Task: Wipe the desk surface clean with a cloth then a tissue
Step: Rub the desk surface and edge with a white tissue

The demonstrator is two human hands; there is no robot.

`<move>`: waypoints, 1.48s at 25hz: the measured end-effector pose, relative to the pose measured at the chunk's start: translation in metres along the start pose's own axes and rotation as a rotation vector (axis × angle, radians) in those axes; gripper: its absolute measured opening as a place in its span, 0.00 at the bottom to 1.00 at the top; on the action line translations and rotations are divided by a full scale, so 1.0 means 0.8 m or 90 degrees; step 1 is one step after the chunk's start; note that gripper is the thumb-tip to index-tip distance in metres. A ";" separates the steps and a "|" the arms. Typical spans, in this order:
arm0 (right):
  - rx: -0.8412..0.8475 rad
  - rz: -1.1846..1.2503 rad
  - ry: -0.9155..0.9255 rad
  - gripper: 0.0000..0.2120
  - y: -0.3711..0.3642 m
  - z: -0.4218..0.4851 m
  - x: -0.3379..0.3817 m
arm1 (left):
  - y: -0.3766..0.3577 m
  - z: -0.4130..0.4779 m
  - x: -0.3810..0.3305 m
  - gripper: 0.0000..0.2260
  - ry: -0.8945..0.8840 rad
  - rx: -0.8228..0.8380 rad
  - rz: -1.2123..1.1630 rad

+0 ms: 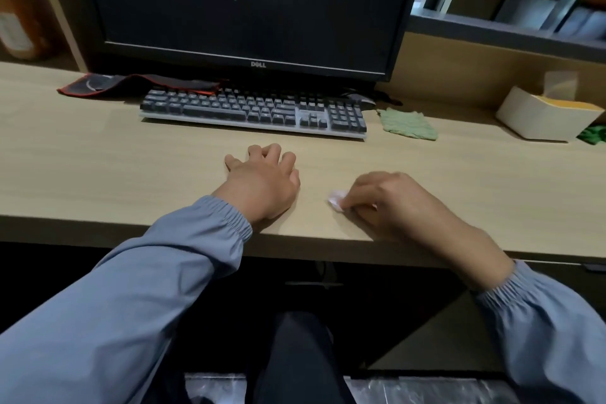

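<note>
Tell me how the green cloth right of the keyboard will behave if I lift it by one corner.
Probably floppy: the green cloth lies flat and wrinkled on the desk, so it should drape rather than hold its shape. It looks thin, so it is likely light. Its crinkled weave suggests it should not be slippery.

1 head view, forward and down, seemingly close above desk [98, 157]

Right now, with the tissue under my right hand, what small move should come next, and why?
Probably slide the right hand with the tissue rightward across the desk. The tissue is pinched against the surface near the front edge, the left hand rests to its left, and the green cloth lies beside the keyboard, so the cloth pass looks done.
</note>
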State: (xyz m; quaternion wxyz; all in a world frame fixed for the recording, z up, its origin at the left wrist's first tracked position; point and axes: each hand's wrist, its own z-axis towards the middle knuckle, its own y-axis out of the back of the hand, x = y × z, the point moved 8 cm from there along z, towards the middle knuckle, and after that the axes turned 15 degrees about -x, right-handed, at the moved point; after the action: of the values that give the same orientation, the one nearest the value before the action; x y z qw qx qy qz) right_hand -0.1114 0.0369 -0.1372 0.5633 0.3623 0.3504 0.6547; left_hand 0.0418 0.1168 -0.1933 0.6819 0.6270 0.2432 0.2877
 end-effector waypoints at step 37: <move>0.033 -0.118 -0.071 0.10 -0.017 0.062 -0.129 | -0.002 0.011 -0.014 0.21 -0.043 0.088 -0.020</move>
State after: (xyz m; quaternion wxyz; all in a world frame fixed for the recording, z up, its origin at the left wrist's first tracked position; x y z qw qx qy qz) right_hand -0.0508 -0.0613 -0.1328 0.6307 0.3786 0.3673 0.5691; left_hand 0.0401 0.1023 -0.1945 0.6493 0.6780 0.2490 0.2380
